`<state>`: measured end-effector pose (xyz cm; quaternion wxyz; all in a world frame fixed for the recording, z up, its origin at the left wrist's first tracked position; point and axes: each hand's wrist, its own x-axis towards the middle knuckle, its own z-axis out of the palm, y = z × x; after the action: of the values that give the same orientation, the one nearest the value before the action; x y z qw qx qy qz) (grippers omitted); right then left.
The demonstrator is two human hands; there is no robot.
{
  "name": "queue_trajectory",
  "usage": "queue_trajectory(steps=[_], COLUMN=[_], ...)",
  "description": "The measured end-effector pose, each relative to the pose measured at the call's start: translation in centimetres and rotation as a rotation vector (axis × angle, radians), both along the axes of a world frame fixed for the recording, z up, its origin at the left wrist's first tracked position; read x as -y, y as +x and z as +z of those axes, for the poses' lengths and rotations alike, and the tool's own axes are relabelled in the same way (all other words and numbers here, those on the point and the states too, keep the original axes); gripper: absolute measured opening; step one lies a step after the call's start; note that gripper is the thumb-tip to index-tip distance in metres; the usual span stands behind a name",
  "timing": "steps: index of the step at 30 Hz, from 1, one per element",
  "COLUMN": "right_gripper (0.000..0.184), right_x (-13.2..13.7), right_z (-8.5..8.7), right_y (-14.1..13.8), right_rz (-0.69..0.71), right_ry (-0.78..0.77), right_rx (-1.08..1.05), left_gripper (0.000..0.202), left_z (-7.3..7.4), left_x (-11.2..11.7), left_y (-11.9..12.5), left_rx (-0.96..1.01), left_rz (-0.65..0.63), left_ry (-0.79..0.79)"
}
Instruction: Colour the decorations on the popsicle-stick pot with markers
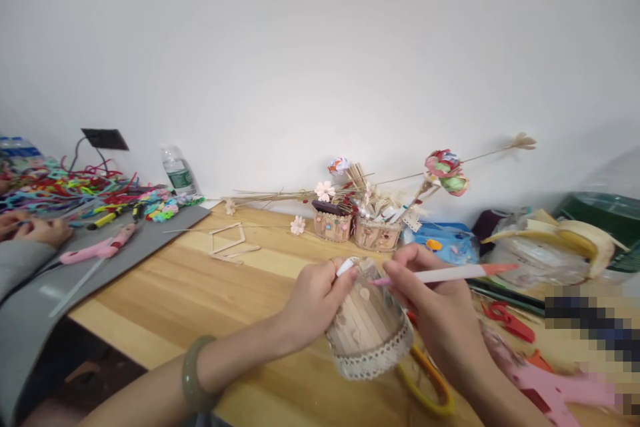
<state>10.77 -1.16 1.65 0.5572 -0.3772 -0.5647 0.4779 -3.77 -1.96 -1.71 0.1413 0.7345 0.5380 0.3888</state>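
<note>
It can be judged that the step in hand is the marking of the cup [367, 317] with the pen [457, 272]. The cup is held tilted above the surface [165, 293], between 5 and 6 o'clock from the middle of the view. On it, the grip of the left hand [317, 297] is clamped; by the grip of the right hand [435, 293], the pen is pinched. Whether the cup is touched by the pink tip cannot be told. For the next move, a steady cup and light pressure seem to be needed. From the cup, at 11 o'clock, dried stems and a dark object are held in the left pot [333, 228]; at 12 o'clock, sticks and dried flowers are held in the right pot [377, 238].
</note>
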Motion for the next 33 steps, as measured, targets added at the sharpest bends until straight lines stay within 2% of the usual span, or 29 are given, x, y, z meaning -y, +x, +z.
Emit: queue_trajectory(steps=[5, 9, 15, 18, 22, 26, 33], right_gripper=[0.029, 0.031, 0.036, 0.031, 0.031, 0.032, 0.032], right_x=[-0.7, -0.9, -0.8, -1.0, -1.0, -0.9, -1.2], right_z=[-1.7, -2.8, -2.6, -2.7, -2.7, -2.5, -2.7], right_y=[-0.3, -0.1, -0.1, -0.1, -0.2, -0.5, 0.2], right_rz=[-0.071, -0.092, -0.174, -0.206, -0.178, -0.239, -0.182], right_ry=[0.061, 0.09, 0.044, -0.003, 0.108, 0.095, 0.166], right_rx=[0.01, 0.003, 0.059, 0.081, 0.172, 0.157, 0.273], left_gripper=[0.031, 0.031, 0.03, 0.029, 0.029, 0.029, 0.029], left_z=[-0.1, -0.2, -0.3, -0.5, -0.6, -0.7, -0.7], left_x=[-0.4, -0.7, -0.9, -1.1, -1.2, -1.1, -1.1], left_y=[0.5, 0.6, 0.8, 0.7, 0.5, 0.5, 0.6], left_rx=[0.198, 0.175, 0.174, 0.196, 0.201, 0.209, 0.198], left_rz=[-0.017, -0.039, -0.094, -0.095, -0.113, -0.13, -0.131], left_ry=[-0.131, -0.143, -0.135, -0.153, -0.186, -0.177, -0.166])
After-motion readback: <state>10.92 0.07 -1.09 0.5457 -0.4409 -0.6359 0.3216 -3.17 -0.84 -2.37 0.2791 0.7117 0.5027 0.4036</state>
